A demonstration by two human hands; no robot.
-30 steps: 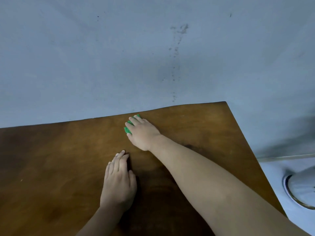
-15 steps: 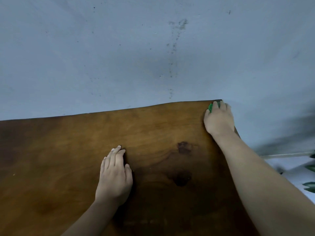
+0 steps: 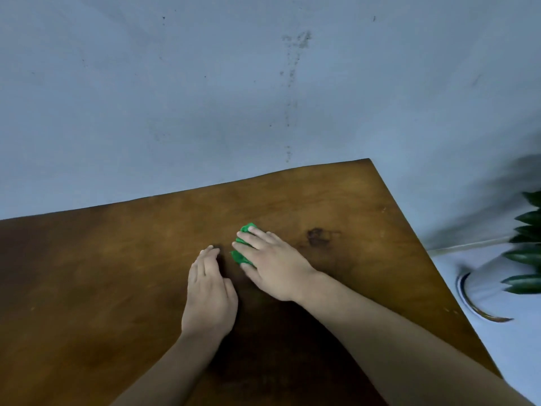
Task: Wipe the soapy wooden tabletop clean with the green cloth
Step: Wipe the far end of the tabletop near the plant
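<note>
Right hand (image 3: 275, 265) presses a crumpled green cloth (image 3: 242, 247) onto the brown wooden tabletop (image 3: 102, 273). Left hand (image 3: 209, 294) lies flat, palm down, just beside it. Dark knot (image 3: 317, 237) lies right of the cloth.

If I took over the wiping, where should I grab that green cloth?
Take the bunched green cloth from above, palm flat over its middle, as the right hand does; it lies low on the tabletop with no handle, and only its far and left edges show.
</note>
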